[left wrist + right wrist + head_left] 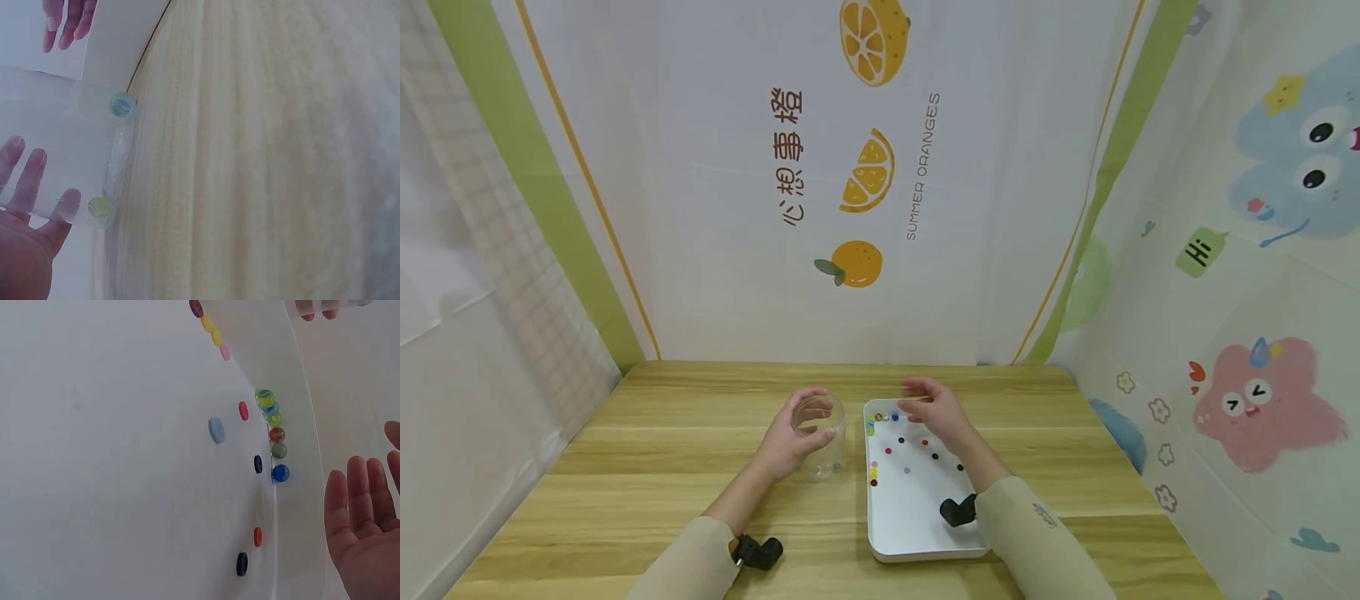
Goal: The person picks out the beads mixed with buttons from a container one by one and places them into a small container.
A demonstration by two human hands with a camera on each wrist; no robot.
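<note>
My left hand [784, 446] grips a clear plastic jar [831, 450], thumb and fingers curved round its side, on the wooden table left of the tray. Low inside the jar, the left wrist view shows a bluish marble [122, 104] and a yellow-green marble [100, 207]. Over the far end of the white tray [917, 521] hovers my right hand [943, 417], its fingers extended and holding nothing. Several marbles line the tray's far wall, among them a dark blue marble [280, 473] and a reddish-brown marble [277, 434].
Several flat buttons lie scattered in the tray, including a light blue button [217, 430], a black button [242, 564] and a pink button [244, 410]. Yellow buttons [216, 337] sit along its left wall. A printed curtain [730, 275] hangs behind the table [647, 467].
</note>
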